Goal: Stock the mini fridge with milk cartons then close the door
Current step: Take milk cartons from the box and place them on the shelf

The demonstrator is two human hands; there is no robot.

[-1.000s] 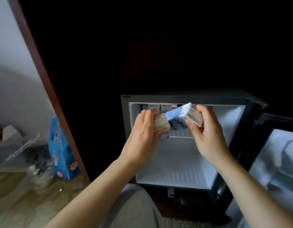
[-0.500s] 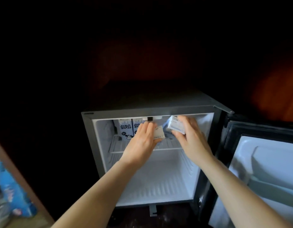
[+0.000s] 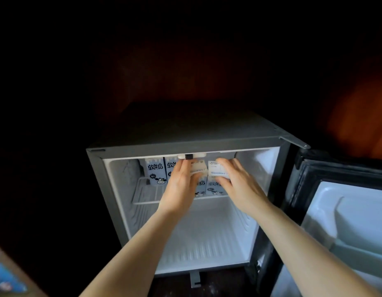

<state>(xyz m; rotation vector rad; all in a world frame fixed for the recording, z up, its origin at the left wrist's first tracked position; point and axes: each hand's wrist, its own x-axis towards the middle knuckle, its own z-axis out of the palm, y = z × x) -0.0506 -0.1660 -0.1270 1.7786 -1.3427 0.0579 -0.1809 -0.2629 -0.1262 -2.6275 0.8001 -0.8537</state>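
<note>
Head cam: the mini fridge (image 3: pixel 185 146) sits dead center, its door (image 3: pixel 346 211) swung wide open out at 3 o'clock. Both hands are up at the wire shelf (image 3: pixel 147 196), 12 o'clock of the opening. The left hand (image 3: pixel 181 185) grips the first carton (image 3: pixel 198 168), and the right hand (image 3: pixel 239 185) pinches the second carton (image 3: pixel 217 170) just beside it. The back cartons (image 3: pixel 155 171) stand upright at 10 o'clock.

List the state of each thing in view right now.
fridge door, open, swung to the right
left hand, holds left carton at its top
right hand, holds right carton at its top
left carton, upright on wire shelf
right carton, upright beside it
back cartons, upright on shelf, not held
</note>
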